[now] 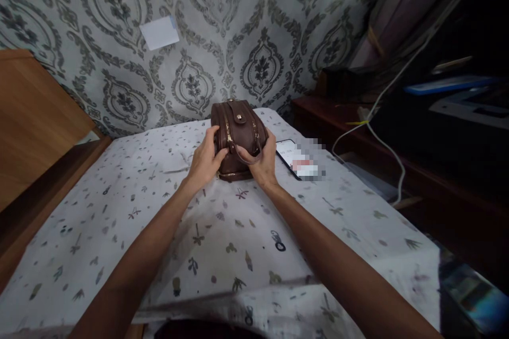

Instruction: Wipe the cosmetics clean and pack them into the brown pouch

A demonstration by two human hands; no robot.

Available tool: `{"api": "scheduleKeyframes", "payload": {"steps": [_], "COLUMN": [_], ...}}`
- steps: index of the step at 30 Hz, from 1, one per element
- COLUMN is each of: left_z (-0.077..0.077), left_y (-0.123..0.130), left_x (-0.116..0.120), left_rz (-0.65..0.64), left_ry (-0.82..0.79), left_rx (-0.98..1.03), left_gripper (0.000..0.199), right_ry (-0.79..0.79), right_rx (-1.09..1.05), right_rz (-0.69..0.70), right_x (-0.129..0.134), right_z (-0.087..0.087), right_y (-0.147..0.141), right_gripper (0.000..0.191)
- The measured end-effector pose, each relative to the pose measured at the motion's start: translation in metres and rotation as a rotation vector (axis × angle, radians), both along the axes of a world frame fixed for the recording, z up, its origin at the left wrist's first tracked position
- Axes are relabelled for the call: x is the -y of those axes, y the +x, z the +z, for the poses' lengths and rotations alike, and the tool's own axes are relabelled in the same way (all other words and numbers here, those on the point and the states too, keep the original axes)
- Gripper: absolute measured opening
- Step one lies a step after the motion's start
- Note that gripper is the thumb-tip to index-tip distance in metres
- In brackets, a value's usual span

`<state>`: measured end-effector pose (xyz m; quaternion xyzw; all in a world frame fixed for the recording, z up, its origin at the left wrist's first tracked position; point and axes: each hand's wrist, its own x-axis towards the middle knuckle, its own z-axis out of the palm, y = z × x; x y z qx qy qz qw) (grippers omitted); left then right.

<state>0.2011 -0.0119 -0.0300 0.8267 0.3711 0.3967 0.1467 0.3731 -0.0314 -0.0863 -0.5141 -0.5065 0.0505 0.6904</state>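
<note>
A brown leather-like bag [242, 135] with gold zippers and a snap tab on top rests on a white patterned cloth [222, 233], near its far side. My left hand [204, 161] grips the bag's left side, thumb at the front near a zipper pull. On the right side my right hand [263, 161] holds the bag, with its thumb by the strap loop at the front. Both zippers look closed. The bag's underside and some of my fingertips are hidden.
Just right of the bag lies a phone [292, 156] with a lit, partly blurred screen. A wooden panel [35, 122] stands at the left. White cables [392, 87] hang over a dark red shelf [318, 114] at the right. Patterned wallpaper [194, 63] rises behind.
</note>
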Motion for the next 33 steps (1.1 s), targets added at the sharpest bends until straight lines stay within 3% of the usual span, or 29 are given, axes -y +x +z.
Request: {"api": "scheduleKeyframes", "payload": {"steps": [6,11,15,25,33], "left_z": [0.003,0.010,0.017,0.025,0.023], "left_y": [-0.001,0.006,0.008,0.009,0.012], "left_x": [0.000,0.013,0.015,0.015,0.007], "left_rz": [0.005,0.141,0.122,0.091,0.075], "left_ry": [0.073,0.374,0.555,0.536,0.319], "left_rx": [-0.073,-0.230,-0.329,-0.288,0.028], "left_gripper": [0.056,0.050,0.027,0.021,0.012], "right_ry": [0.011,0.005,0.009,0.019,-0.010], "right_rx": [0.024,0.053,0.070,0.052,0.069], "right_rz": [-0.005,-0.031,-0.030,0.000,-0.003], "right_x": [0.002,0.003,0.002,-0.002,-0.003], "right_z": [0.000,0.002,0.002,-0.003,-0.011], "right_y": [-0.001,-0.001,0.001,0.002,0.004], "right_gripper": [0.085,0.085,0.084,0.080,0.082]}}
